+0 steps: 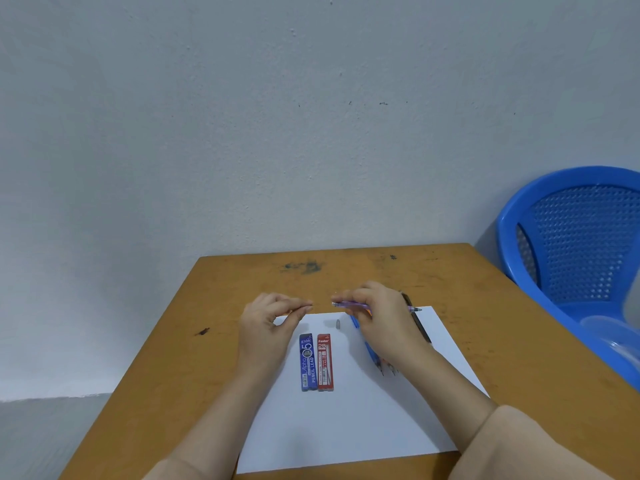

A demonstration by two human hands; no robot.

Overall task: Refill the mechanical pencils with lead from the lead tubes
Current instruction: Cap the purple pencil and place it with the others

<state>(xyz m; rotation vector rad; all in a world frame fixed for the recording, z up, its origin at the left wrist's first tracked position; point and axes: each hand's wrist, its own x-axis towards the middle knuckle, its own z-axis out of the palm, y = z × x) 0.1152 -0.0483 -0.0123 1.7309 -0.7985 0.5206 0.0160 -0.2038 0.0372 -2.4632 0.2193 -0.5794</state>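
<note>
My right hand (375,313) grips a purple mechanical pencil (349,305) held level above the white paper (346,420), its open end pointing left. My left hand (273,318) hovers just left of that end with thumb and forefinger pinched together; whatever they hold is too small to see. A blue lead tube (308,362) and a red lead tube (325,362) lie side by side on the paper. A small grey cap (338,324) lies above them. A blue pencil (370,351) and a dark pencil (417,323) lie partly hidden under my right hand.
The paper lies on a scuffed orange-brown table (221,306) set against a pale wall. A blue plastic chair (571,244) stands at the table's right edge. A clear plastic item (616,337) sits at the far right.
</note>
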